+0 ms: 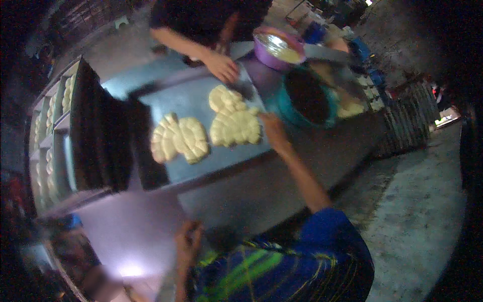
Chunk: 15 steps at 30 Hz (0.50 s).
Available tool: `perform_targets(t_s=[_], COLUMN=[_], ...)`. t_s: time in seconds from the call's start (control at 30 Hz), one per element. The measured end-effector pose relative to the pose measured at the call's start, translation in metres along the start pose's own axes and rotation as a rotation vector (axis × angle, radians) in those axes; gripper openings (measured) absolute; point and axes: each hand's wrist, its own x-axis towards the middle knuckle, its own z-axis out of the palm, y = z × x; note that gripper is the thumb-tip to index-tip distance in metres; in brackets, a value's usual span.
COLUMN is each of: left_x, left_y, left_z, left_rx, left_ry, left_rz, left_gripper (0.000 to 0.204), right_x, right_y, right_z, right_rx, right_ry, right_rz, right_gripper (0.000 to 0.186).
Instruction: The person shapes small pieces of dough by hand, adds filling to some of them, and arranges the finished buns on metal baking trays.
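Two shaped pieces of pale dough, each with ridged, scored lobes, lie on a flat metal baking tray [186, 100]. My right hand [274, 132] reaches across to the right-hand dough shape [235, 126], its fingertips closed on a small bit of dough at the upper right edge. The other dough shape [180, 138] lies to the left, apart from it. My left hand [188, 241] is low and near me, off the tray, with its fingers curled; whatever it may hold is hidden. Across the table, a co-worker's hand [224, 68] hovers by the tray's far edge.
Right of the tray stand a teal basin [331, 108] with dark contents and a purple bowl [261, 52] with a shiny vessel in it. A rack [61, 123] with dough pieces on its shelves rises at the left. Stacked dark trays [108, 146] stand between rack and tray.
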Motion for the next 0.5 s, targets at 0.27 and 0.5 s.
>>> perform_targets(t_s=[0.27,0.5], left_x=[0.006,0.004], left_y=[0.069,0.087], left_z=[0.065,0.127], left_rx=[-0.013,-0.251], left_ry=[-0.030,-0.061], left_rz=[-0.004,-0.156], left_gripper=[0.020,0.022], right_x=[0.034,-0.067], right_y=[0.060,0.007], right_z=[0.064,-0.088], right_rx=[-0.156,0.579], right_ry=[0.119,0.107], right_rz=[-0.090,0.265], right_gripper=[0.022,0.020])
